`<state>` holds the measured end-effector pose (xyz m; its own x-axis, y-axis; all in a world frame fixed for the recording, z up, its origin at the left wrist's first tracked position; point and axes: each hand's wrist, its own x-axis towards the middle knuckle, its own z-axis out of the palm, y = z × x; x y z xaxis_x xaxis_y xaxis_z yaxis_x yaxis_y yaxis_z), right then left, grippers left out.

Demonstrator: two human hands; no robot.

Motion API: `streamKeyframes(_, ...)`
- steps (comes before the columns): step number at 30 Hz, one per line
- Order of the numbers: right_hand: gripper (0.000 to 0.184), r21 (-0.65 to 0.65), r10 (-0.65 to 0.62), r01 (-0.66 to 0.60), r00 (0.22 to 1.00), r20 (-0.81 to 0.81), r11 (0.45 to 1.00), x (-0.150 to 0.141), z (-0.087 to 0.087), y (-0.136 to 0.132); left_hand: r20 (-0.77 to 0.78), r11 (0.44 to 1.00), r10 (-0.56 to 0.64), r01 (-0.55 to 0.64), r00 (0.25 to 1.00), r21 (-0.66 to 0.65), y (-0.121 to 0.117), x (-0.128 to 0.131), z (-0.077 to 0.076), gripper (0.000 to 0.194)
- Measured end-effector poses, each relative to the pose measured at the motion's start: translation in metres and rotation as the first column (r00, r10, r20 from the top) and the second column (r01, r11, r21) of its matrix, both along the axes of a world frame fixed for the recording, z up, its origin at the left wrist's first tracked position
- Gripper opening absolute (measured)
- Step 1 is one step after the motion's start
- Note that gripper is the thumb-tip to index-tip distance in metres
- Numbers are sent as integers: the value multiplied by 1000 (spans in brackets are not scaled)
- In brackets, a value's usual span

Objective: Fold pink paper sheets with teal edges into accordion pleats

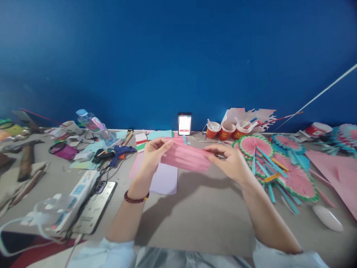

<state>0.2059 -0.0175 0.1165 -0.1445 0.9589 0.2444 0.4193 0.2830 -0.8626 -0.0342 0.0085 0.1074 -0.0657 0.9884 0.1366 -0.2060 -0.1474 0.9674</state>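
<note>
A pink sheet of paper (pixel 186 156) with parallel pleat creases is stretched between my two hands, held above the grey table. My left hand (pixel 156 150) pinches its left end, thumb on top. At the right end, my right hand (pixel 225 158) grips the edge between thumb and fingers. Beneath the left side lies a lilac sheet (pixel 164 180), with pink paper partly showing beside it. Just beyond the pleated paper, some pink and blue paper shows, partly hidden.
Pink paper fans (pixel 295 175) with green edges lie at the right, near a white mouse (pixel 327 218). Red cups (pixel 227 131) and an upright phone (pixel 184 124) stand along the wall. On the left are a power strip (pixel 80 195), a phone (pixel 95 208), a glue gun (pixel 118 153) and a bottle (pixel 96 125).
</note>
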Motion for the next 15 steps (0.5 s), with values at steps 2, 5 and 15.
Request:
streamKeyframes(2,23,-54,12,-17,996,-86,998,2,-4,4,27,1000,-12,13,1000,-12,0,1,1,25)
streamKeyframes(5,26,-96,13,-30,984,-180,995,3,-8,9,47,998,-49,50,998,-23,-1,1,1,23)
streamKeyframes(15,22,-142,24,-60,969,-246,988,7,-7,17,142,975,-115,140,983,-175,-4,3,6,28)
